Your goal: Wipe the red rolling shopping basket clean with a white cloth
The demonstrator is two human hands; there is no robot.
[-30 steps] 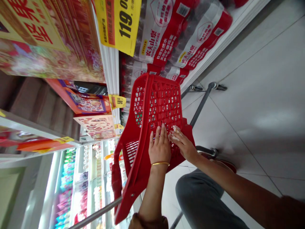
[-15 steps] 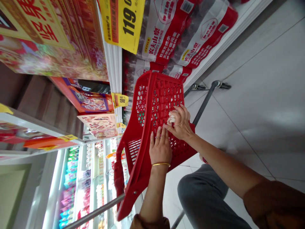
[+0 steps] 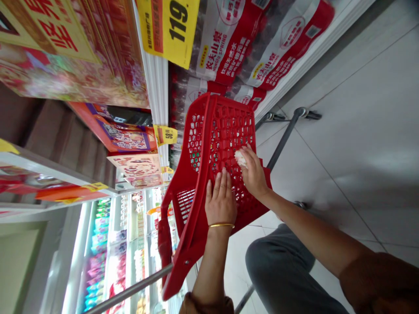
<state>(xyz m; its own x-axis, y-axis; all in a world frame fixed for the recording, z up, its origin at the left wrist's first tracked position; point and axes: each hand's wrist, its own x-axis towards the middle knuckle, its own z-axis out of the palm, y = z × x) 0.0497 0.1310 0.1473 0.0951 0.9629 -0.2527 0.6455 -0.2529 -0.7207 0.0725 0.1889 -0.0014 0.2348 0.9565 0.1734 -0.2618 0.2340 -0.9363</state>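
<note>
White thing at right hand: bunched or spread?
Bunched, where visible: the white thing shows as a compact, crumpled lump at the right hand; any part beneath is hidden.

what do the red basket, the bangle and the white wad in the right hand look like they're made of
Red basket: moulded plastic, satiny, judging by the uniform colour and latticed openings.
Bangle: gold-coloured metal, polished, given its bright yellow sheen; solid or plated can't be told.
White wad: possibly tissue or cloth, matte and crumpled; the look leaves it open.

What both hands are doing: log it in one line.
left hand: flat on red cart | right hand: holds white wad at cart | nearby: bottled-water packs
</note>
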